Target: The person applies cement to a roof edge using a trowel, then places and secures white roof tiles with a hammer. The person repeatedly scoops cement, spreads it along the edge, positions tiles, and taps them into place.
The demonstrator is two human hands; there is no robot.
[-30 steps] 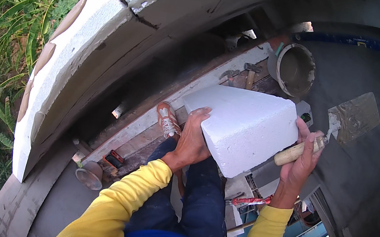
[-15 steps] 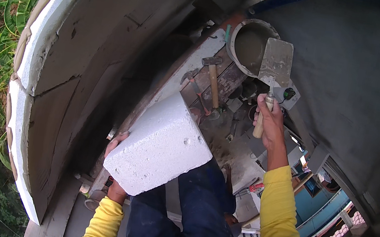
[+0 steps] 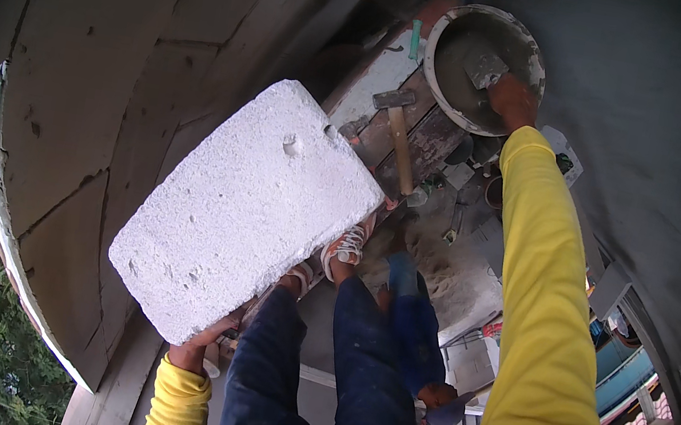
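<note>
Left hand (image 3: 196, 349) gripping white block (image 3: 247, 206) from below, right hand (image 3: 512, 100) holding trowel (image 3: 484, 67) in mortar tub (image 3: 481, 70), hammer (image 3: 399, 132) beside tub

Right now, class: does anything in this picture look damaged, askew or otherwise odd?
The white block, propped on the left hand, has small pits and a gouge near its upper edge. The grey wall at left shows cracks. The right hand holds a trowel in the mortar pan.

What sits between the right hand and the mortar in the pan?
Only the trowel: the right hand grips it inside the pan, blade on the grey mortar. Nothing else intervenes. The left hand holds the white block apart.
</note>
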